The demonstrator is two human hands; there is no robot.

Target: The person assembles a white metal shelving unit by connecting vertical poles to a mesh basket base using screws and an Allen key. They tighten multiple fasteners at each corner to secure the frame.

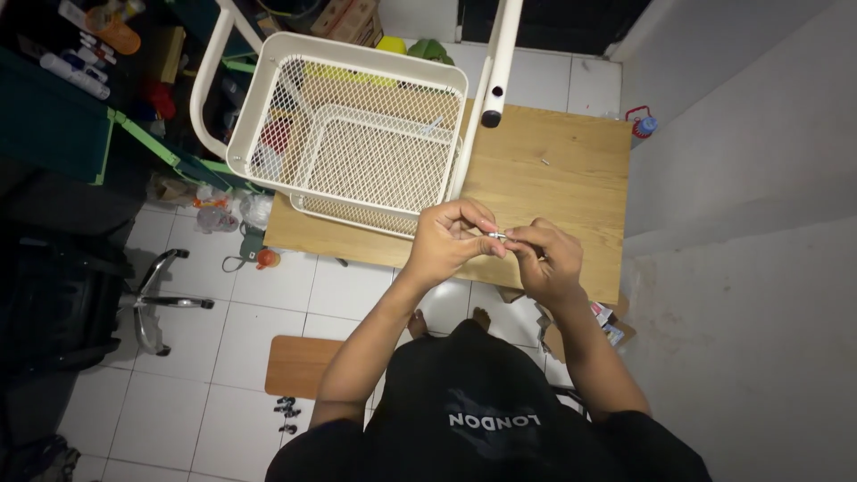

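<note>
Left hand (449, 239) and right hand (544, 259) pinching small metal part (497, 236), white mesh basket (268, 116) nearby

Bare table (571, 170) on the right gives plenty of room; the white mesh basket (357, 134) and its tube leg (495, 62) crowd the left side.

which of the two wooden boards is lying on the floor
The small wooden board by the person's left arm lies flat on the white tiles; the large wooden board sits raised, carrying the mesh basket.
</note>
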